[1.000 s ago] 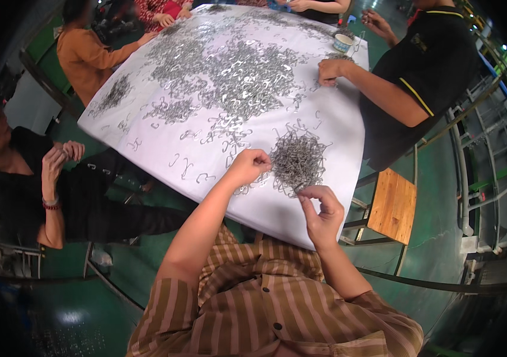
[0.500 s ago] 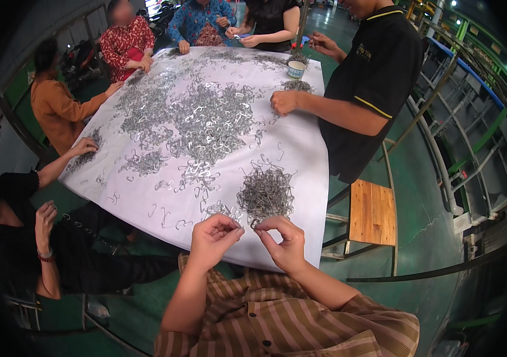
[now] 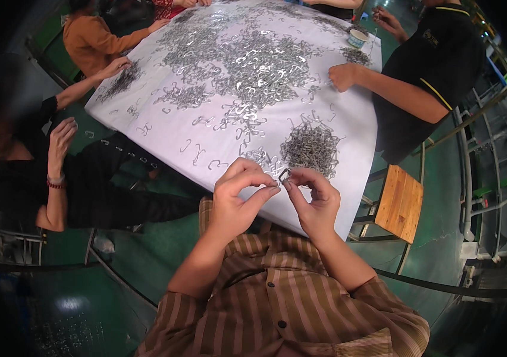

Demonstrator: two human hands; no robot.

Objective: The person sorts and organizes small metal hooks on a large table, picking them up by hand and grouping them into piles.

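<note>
Two hands meet over the near edge of the table, pinching one small metal clip [image 3: 283, 175] between them. The left hand [image 3: 238, 199] has its thumb and forefinger closed toward the clip from the left, the other fingers curled loosely; the right hand [image 3: 314, 199] grips it from the right with thumb and fingertips drawn tight, so neither hand is open. The clip sits just above the table's near edge, held clear of the cloth.

Just beyond the right hand, near that edge, lies a dense heap [image 3: 311, 146] of the same grey wire clips. A few loose clips [image 3: 197, 154] lie scattered to the left of it. Toward the middle and far side, larger drifts of clips [image 3: 253, 65] spread across the white cloth [image 3: 354, 178] that covers the table. A small cup [image 3: 357, 37] stands near the far right corner.

Other people sit around the table: a black-shirted person's hand [image 3: 344, 76] rests on the right edge, an orange-sleeved arm [image 3: 96, 41] reaches in at the far left, and a person in black [image 3: 39, 178] sits by the left edge with one hand raised.

A wooden stool [image 3: 400, 203] stands on the green floor [image 3: 146, 262] to the right, beside metal railings [image 3: 473, 172].
</note>
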